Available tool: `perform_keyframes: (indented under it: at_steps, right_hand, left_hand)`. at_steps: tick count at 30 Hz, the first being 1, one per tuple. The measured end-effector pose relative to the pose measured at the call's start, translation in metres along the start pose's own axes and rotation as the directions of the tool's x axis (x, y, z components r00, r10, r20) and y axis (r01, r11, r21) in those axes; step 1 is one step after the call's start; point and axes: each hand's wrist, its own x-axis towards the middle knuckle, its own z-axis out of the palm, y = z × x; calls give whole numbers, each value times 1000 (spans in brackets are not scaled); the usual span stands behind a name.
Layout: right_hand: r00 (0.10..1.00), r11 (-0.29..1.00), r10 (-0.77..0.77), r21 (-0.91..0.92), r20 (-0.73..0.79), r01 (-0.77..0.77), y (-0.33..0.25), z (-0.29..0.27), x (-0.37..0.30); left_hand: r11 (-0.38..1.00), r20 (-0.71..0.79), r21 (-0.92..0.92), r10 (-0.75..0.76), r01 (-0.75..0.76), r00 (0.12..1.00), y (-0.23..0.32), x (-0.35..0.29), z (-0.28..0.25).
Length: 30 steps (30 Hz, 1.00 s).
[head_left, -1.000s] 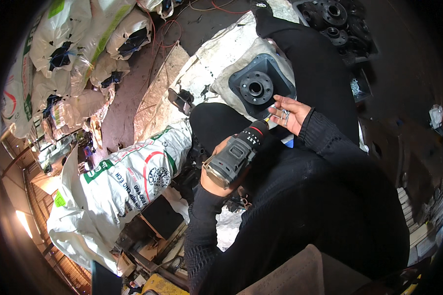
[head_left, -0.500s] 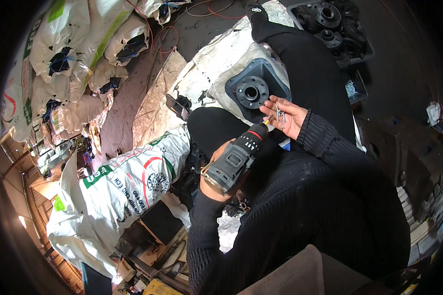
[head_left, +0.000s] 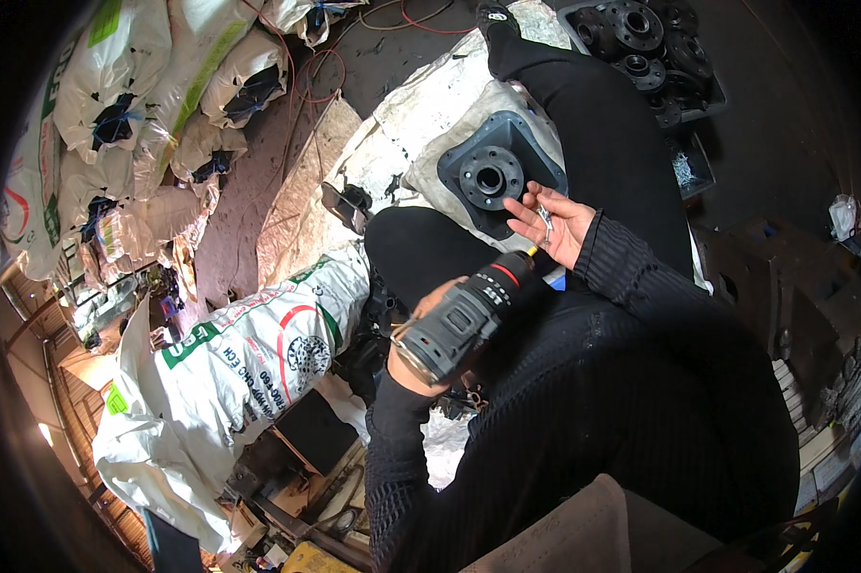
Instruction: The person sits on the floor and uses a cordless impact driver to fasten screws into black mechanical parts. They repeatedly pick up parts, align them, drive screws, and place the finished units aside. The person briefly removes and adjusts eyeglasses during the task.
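My left hand (head_left: 419, 355) grips a grey and black cordless drill (head_left: 468, 315), its nose pointing up and right toward my right hand. My right hand (head_left: 548, 222) is palm up with fingers spread, and a few small shiny metal screws (head_left: 544, 218) lie in the palm. Just beyond the fingertips a dark metal flanged part (head_left: 492, 177) with a round centre hole rests on a white sack beside my black-clad leg (head_left: 602, 124).
Filled white sacks (head_left: 249, 353) lie at the left and far left. A tray of dark round flanges (head_left: 640, 43) sits at the top right. Red cables (head_left: 306, 67) trail over the floor at the top. Boxes and clutter (head_left: 306, 449) sit low at the left.
My right hand has opened flatter, showing the screws. The drill has shifted slightly lower and nearer my body.
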Motion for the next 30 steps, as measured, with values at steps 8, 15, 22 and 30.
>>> perform_keyframes:
  at_steps: [8, 15, 22, 30]
  right_hand:
    - [998, 997, 14, 74, -63, -9, -3, 2, -1]
    - [980, 978, -2, -204, -200, -39, 1, -7, 3]
    - [936, 922, 345, -164, -67, -352, 8, 9, -11]
    - [956, 947, 267, -149, -123, -283, 5, 8, -8]
  left_hand:
    - [999, 12, 1, -49, 49, 999, -4, -2, 9]
    - [991, -43, 122, 63, -58, 997, 3, -4, -5]
    - [938, -75, 323, 162, -130, 984, 6, 2, -9]
    - [930, -60, 362, 86, -59, 994, 9, 8, -7]
